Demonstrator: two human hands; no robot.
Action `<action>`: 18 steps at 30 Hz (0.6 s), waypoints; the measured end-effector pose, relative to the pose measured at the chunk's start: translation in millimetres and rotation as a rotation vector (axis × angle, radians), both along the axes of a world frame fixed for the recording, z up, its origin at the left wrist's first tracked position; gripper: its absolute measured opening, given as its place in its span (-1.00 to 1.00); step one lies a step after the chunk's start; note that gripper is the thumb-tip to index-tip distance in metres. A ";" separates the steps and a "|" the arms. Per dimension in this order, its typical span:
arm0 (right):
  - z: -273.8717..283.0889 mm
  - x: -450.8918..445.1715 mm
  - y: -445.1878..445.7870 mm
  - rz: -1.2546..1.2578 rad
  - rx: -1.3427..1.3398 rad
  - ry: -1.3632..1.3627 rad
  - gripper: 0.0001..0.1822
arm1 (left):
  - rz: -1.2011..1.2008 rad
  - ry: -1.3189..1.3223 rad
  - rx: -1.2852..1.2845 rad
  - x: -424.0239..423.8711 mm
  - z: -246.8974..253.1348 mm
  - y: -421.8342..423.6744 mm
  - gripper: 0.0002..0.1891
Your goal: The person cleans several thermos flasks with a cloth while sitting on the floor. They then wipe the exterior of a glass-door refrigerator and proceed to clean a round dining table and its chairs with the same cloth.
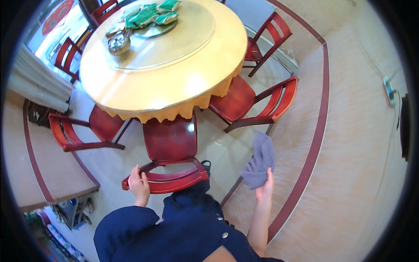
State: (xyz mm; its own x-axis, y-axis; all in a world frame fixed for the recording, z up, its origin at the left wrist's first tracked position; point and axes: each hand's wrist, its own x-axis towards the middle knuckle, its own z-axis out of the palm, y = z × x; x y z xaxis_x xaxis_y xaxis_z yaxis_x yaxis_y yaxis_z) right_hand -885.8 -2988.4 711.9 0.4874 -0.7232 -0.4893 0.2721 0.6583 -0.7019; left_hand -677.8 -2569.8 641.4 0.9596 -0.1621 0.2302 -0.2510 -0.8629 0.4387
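Directly before me stands a red wooden chair [170, 140], its seat partly under a round table [183, 88]. My left hand [139, 185] rests on the left end of its backrest [176, 186], fingers over the top rail. Out to the right, my right hand [264, 186] holds a crumpled purple-grey cloth [260, 160] in the air. The cloth hangs apart from the chair and near the wall. A yellow scalloped tablecloth [216, 93] drapes from the table's edge.
Red chairs stand at left [106, 126] and right [234, 101]. A glass turntable [176, 52] carries green packets [145, 16] and a metal pot [118, 43]. A beige wall [356, 157] with a dark red trim [319, 124] runs along the right. A curtain [39, 80] hangs at left.
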 end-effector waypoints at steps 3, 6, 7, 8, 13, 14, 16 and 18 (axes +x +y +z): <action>-6.3 51.9 -33.9 0.209 0.150 0.047 -0.50 | 0.083 -0.007 -0.037 0.8 6.5 -8.1 -0.58; -40.8 106.5 -70.8 0.458 0.355 0.039 -0.52 | 0.191 0.023 -0.248 1.7 -9.8 -17.5 -0.60; -53.2 137.0 -74.8 0.556 0.430 0.055 -0.52 | 0.257 0.073 -0.382 -0.9 -15.5 -23.5 -0.61; -61.1 164.1 -74.0 0.598 0.439 0.134 -0.52 | 0.290 0.106 -0.498 -2.2 -11.0 -31.0 -0.60; -176.7 261.7 -92.5 0.909 0.557 0.399 -0.61 | 0.398 0.041 -0.364 -2.7 5.1 -68.6 -0.57; -203.6 276.1 -99.2 0.983 0.481 0.422 -0.62 | 0.472 0.082 -0.352 -1.8 11.3 -78.4 -0.58; -232.6 304.6 -87.3 1.135 0.235 0.497 -0.65 | 0.627 0.013 -0.373 -13.4 -3.1 -73.4 -0.59; -242.4 334.3 -69.4 1.203 -0.059 0.600 -0.76 | 0.673 -0.032 -0.354 -24.3 -6.8 -70.2 -0.59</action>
